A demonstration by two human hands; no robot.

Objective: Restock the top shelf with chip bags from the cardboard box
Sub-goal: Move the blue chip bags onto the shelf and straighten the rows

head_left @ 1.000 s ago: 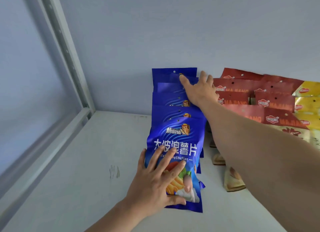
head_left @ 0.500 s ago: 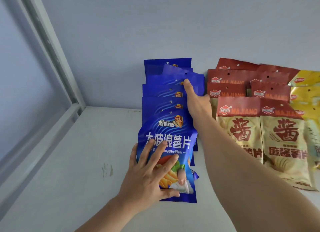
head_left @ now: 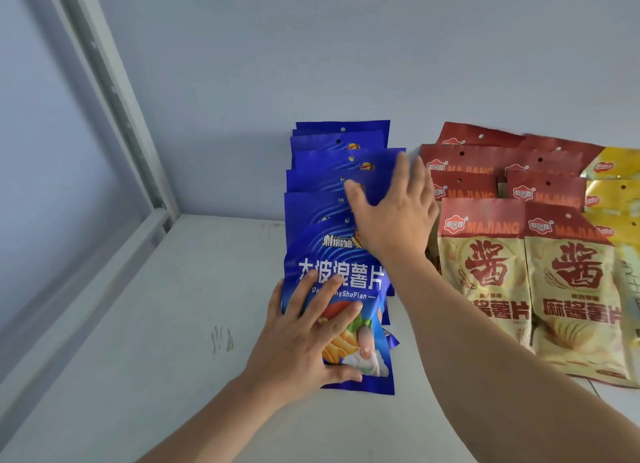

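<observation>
A row of several blue chip bags (head_left: 337, 171) leans back against the wall on the white top shelf (head_left: 149, 324). The front blue bag (head_left: 346, 275) faces me. My left hand (head_left: 308, 345) lies flat on its lower half, fingers spread, thumb at the bag's bottom edge. My right hand (head_left: 391, 216) reaches over the row with straight fingers and presses on the upper right of the bags behind the front one. The cardboard box is out of view.
Right of the blue row stand rows of red-topped MAJIANG bags (head_left: 485, 261) and, at the far right edge, yellow bags (head_left: 613, 192). A grey metal shelf post (head_left: 114, 99) and rail frame the left side. Bare shelf surface lies left of the blue bags.
My right hand has pulled back from the rear blue bags toward the front and now lies flat over the row's upper right. My left hand stays on the front bag.
</observation>
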